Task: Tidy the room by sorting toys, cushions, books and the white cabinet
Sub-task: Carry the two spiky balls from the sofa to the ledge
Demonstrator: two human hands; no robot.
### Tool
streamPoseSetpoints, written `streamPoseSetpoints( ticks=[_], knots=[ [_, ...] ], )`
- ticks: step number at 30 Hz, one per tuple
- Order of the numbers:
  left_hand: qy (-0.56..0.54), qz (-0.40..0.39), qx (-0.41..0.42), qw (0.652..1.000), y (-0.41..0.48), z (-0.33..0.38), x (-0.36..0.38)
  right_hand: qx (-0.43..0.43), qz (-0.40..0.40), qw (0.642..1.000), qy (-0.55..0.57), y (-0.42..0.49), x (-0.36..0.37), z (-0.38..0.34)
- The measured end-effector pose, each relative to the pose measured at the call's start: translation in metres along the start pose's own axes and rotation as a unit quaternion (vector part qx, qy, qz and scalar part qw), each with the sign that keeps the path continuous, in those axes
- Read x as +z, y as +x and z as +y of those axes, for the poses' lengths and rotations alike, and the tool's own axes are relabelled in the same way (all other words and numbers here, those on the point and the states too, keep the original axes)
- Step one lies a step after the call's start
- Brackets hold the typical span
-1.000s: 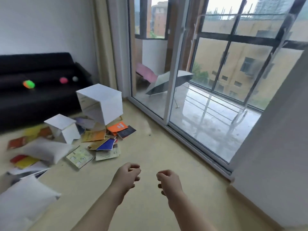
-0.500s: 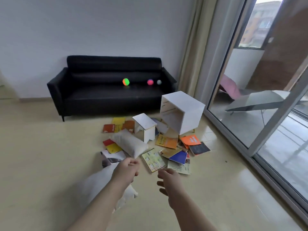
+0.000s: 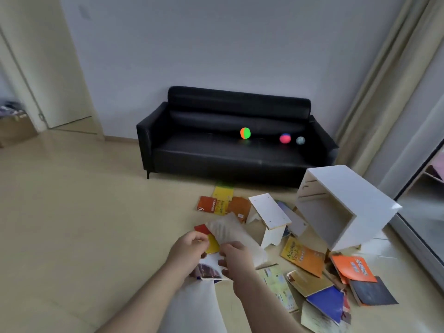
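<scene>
Cardboard box (image 3: 14, 132) sits at the far left beyond an open doorway, and pale floor (image 3: 72, 212) runs from there to a black sofa (image 3: 216, 152) against the back wall. Low in the middle, the left hand (image 3: 188, 247) hangs over the clutter with its fingers loosely curled, gripping nothing that shows. Below it a white cushion (image 3: 199, 306) lies at the bottom edge. A second, blurred cushion (image 3: 230, 230) lies just past the knuckles, over a red and yellow book. The right hand (image 3: 236, 259) is close beside the left, fingers also curled in and closed on nothing visible. Behind them a red book (image 3: 207, 205) and a yellow book (image 3: 222, 193) lie near the sofa's foot. On the sofa seat rest three toys: an orange-and-green ball (image 3: 245, 133), then a pink ball (image 3: 285, 138) and, just beside it, a grey ball (image 3: 300, 140). A small white box (image 3: 269, 212) stands tilted among the books. To its right the white cabinet (image 3: 348, 188) leans on one edge with its open side toward the camera. In front of it lie an orange book (image 3: 355, 267), a blue book (image 3: 329, 299) and a dark book (image 3: 372, 293). A beige curtain (image 3: 374, 80) and a glass door (image 3: 427, 200) close the right side.
</scene>
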State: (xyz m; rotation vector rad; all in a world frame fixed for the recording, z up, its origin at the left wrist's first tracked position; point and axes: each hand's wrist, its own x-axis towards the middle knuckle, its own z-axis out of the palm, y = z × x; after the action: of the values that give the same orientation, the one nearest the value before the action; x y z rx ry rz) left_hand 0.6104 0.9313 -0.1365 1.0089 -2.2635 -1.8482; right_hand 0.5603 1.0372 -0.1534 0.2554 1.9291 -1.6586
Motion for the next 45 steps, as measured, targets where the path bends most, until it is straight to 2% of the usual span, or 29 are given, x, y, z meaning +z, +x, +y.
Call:
streamPoseSetpoints(
  ticks=[9,12,17,21,25,35,41,45],
  knots=[
    [-0.035,0.044,-0.029,0.998,0.175,0.041,-0.071,-0.013,-0.025,0.998,-0.053,0.143,0.092,-0.103],
    [-0.006,0.029,-0.029,0.999,0.242,0.052,-0.091,-0.003,-0.020,0.998,-0.060,0.193,0.125,-0.126],
    [0.022,0.012,0.006,1.000,0.390,0.077,-0.147,0.000,0.006,0.998,-0.055,0.306,0.226,-0.175],
    [0.085,-0.055,0.000,0.995,0.509,0.103,-0.209,0.057,0.030,0.998,0.021,0.388,0.321,-0.226],
    [0.091,-0.075,-0.011,0.993,0.579,0.124,-0.239,0.082,0.041,0.996,0.019,0.432,0.366,-0.266],
    [0.103,-0.108,-0.005,0.989,0.743,0.193,-0.238,0.100,0.102,0.989,0.040,0.581,0.390,-0.367],
    [0.140,-0.109,0.006,0.984,0.875,0.245,-0.183,0.078,0.104,0.990,0.063,0.712,0.365,-0.441],
    [0.150,-0.141,0.000,0.979,0.947,0.290,-0.134,0.090,0.129,0.985,0.067,0.780,0.324,-0.493]
  ],
)
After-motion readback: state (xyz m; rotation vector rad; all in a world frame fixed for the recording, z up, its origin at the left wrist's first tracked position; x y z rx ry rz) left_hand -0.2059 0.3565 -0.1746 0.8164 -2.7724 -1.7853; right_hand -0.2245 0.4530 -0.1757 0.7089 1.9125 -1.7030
